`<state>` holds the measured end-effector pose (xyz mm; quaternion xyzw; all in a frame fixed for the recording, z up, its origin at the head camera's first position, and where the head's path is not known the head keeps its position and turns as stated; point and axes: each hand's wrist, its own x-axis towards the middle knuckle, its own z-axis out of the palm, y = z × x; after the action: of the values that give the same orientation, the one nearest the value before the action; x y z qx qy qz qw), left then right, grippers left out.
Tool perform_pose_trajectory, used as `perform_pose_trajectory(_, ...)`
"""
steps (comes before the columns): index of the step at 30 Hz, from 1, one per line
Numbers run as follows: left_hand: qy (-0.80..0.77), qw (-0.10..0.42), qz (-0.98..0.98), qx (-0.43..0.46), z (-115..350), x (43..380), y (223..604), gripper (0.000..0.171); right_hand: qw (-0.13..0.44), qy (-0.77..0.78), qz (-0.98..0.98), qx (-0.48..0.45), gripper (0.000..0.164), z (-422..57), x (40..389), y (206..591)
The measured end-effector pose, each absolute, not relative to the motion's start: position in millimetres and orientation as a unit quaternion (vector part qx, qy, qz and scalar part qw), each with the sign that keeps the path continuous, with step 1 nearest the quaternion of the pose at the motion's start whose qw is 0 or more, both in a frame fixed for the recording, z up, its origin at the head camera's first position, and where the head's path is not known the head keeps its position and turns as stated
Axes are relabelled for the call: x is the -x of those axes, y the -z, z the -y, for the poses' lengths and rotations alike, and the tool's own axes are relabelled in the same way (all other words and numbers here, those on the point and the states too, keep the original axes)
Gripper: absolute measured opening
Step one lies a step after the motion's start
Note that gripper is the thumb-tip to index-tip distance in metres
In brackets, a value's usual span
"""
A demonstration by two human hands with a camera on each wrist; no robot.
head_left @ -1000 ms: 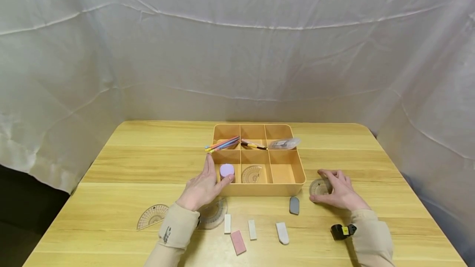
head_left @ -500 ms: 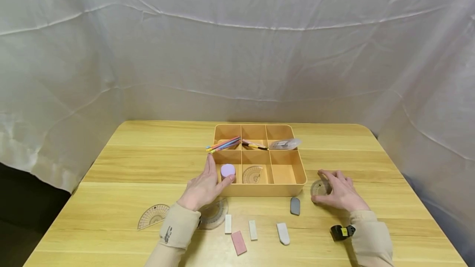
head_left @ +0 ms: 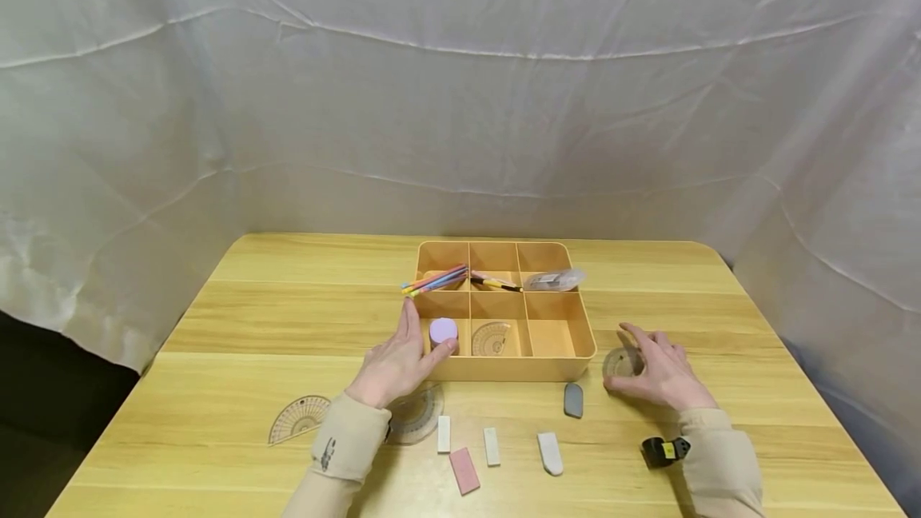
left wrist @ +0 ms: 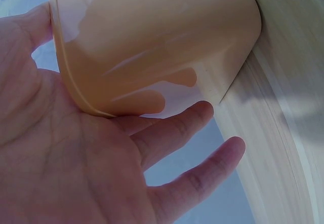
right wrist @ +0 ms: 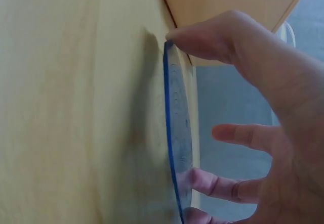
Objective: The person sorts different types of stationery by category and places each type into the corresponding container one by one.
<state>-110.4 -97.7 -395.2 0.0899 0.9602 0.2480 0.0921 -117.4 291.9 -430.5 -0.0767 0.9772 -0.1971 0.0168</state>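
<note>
My left hand (head_left: 392,362) rests at the front left corner of an orange six-compartment organizer box (head_left: 504,368). Its thumb lies over the front rim and its straight fingers run along the left wall; in the left wrist view the box corner (left wrist: 152,42) sits against the palm. To the right of the box, my right hand (head_left: 662,370) holds a clear protractor (head_left: 620,364) by its ends, thumb at one and fingers at the other. In the right wrist view, the protractor (right wrist: 174,128) shows a blue edge close over the tabletop, and the index finger stands away from it.
A purple round item (head_left: 443,331) and another protractor (head_left: 491,339) lie in front compartments. Colored pens (head_left: 435,281) and a clear packet (head_left: 556,280) lie across back ones. Protractors (head_left: 298,418) and several erasers, pink (head_left: 464,470) and grey (head_left: 573,400) among them, are on the table.
The right index finger has lifted slightly away from the protractor. The left hand keeps its place at the box corner, and the head view has shifted a little.
</note>
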Motion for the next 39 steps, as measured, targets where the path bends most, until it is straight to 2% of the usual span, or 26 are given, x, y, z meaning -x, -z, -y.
perform_pose_trajectory(3, -0.246, 0.091, -0.961, -0.091, 98, 111, 395, 0.102, 0.004, 0.196, -0.978, 0.075, 0.101, -291, 117, 425)
perform_pose_trajectory(11, -0.246, 0.090, -0.960, -0.094, 98, 112, 396, 0.103, -0.078, 0.192, -0.972, 0.108, 0.100, -277, 122, 394)
perform_pose_trajectory(23, -0.252, 0.096, -0.958, -0.094, 99, 112, 396, 0.106, -0.143, 0.175, -0.967, 0.115, 0.098, -264, 122, 367)
perform_pose_trajectory(28, -0.253, 0.093, -0.958, -0.093, 99, 112, 396, 0.102, -0.181, 0.172, -0.958, 0.139, 0.099, -249, 124, 354)
perform_pose_trajectory(39, -0.254, 0.093, -0.958, -0.094, 99, 111, 396, 0.105, -0.183, 0.182, -0.952, 0.163, 0.101, -210, 130, 348)
